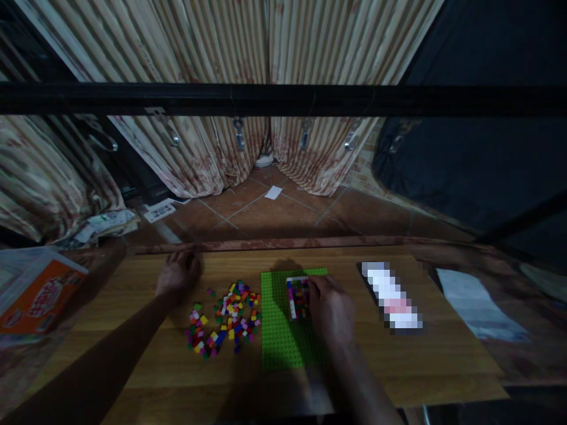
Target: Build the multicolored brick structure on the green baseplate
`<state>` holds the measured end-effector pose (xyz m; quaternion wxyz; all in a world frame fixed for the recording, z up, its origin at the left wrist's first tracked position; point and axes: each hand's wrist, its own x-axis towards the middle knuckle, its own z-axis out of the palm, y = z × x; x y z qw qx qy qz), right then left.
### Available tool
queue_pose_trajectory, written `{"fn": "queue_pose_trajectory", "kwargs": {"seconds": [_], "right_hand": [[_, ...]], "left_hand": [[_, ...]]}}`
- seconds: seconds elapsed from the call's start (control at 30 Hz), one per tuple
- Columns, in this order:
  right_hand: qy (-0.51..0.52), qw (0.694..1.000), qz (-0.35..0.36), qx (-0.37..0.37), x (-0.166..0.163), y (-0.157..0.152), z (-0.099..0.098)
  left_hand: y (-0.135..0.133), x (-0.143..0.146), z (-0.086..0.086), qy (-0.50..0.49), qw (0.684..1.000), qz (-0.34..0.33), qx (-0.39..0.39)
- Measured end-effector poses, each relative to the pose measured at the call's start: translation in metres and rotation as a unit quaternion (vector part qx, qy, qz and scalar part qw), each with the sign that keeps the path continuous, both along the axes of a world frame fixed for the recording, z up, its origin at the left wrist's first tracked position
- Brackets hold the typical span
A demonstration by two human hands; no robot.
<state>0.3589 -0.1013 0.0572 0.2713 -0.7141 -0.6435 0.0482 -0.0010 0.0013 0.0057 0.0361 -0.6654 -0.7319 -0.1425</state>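
A small rectangular structure of toy bricks [292, 301], with white, pink and dark bricks in its walls, stands on a green studded baseplate [279, 345]. At its upper right corner the fingers of my right hand [334, 307] are pinched together on a toy brick, which they mostly cover. My left hand [177, 274] rests near the table's far edge with curled fingers; anything inside them is hidden. Loose toy bricks [233, 316] in many colours lie scattered between my left hand and the baseplate.
A wooden table [155, 366] carries all this. Right of the baseplate lies a phone-like object [392, 295], blurred out. A plastic bin with an orange label [42, 295] is at the left, a white sheet [478, 304] at the right. A dark horizontal bar [266, 100] with hooks crosses beyond the table.
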Motion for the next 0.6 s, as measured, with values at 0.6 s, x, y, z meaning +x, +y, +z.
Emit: {"fn": "queue_pose_trajectory", "kwargs": {"seconds": [0.6], "right_hand": [[-0.015, 1.000, 0.007, -0.010, -0.0009, 0.0015, -0.0011]], "left_hand": [[0.0005, -0.0008, -0.0022, -0.008, 1.000, 0.001, 0.013]]}}
